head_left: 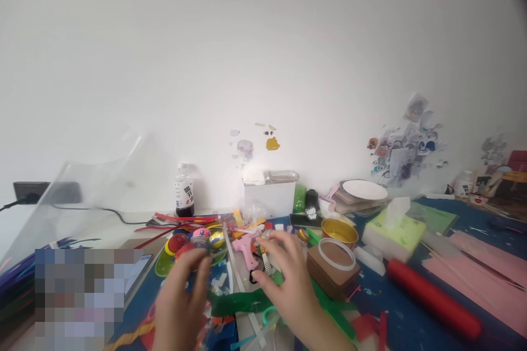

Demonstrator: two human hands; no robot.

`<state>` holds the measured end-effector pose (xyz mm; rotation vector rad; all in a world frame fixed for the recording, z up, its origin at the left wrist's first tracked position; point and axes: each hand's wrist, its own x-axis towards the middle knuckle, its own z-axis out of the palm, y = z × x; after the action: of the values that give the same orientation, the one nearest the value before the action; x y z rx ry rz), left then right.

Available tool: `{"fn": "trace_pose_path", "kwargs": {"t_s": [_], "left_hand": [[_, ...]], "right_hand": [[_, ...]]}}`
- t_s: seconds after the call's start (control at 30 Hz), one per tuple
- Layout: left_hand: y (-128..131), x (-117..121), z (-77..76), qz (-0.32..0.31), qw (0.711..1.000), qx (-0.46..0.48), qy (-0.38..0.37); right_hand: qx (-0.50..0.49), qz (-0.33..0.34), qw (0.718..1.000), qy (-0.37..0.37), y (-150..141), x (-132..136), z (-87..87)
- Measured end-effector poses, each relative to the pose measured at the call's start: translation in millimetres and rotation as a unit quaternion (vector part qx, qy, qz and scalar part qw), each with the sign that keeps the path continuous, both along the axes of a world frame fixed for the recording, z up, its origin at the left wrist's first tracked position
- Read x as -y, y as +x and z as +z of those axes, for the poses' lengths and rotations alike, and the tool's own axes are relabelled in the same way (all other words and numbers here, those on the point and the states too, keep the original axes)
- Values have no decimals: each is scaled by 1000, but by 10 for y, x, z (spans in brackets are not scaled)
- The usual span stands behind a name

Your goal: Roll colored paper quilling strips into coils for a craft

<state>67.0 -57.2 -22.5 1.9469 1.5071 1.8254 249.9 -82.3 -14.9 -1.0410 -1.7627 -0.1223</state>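
My left hand (181, 301) is low at the centre, smeared by motion, with its fingers curled upward beside the end of a green paper strip (241, 301); I cannot tell whether it grips anything. My right hand (290, 279) hovers over the craft clutter with its fingers spread and bent, holding nothing I can see. Its fingertips are close to a pink glue gun (245, 247) and a small metal spring-like piece (267, 266). The green strip lies on the blue mat (411, 323) between both hands.
Right of my hands stand a brown box topped with a tape roll (334, 263), a gold tin (340, 230), a tissue pack (393, 230), a red roller (432, 299) and pink sheets (486, 263). A dark bottle (184, 192) and a white box (269, 197) stand by the wall. A clear plastic sheet (82, 197) rises at the left.
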Motion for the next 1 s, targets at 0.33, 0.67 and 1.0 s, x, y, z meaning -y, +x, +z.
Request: {"fn": "trace_pose_path", "kwargs": {"t_s": [0.33, 0.67, 1.0], "left_hand": [[-256, -345, 163, -139, 856, 475, -151], [379, 3, -181, -340, 864, 203, -312], [386, 65, -169, -392, 845, 179, -316]], "right_hand": [[-384, 100, 905, -152, 208, -128, 65], [-481, 290, 768, -308, 21, -16, 125], [-429, 193, 833, -290, -42, -36, 33]]}}
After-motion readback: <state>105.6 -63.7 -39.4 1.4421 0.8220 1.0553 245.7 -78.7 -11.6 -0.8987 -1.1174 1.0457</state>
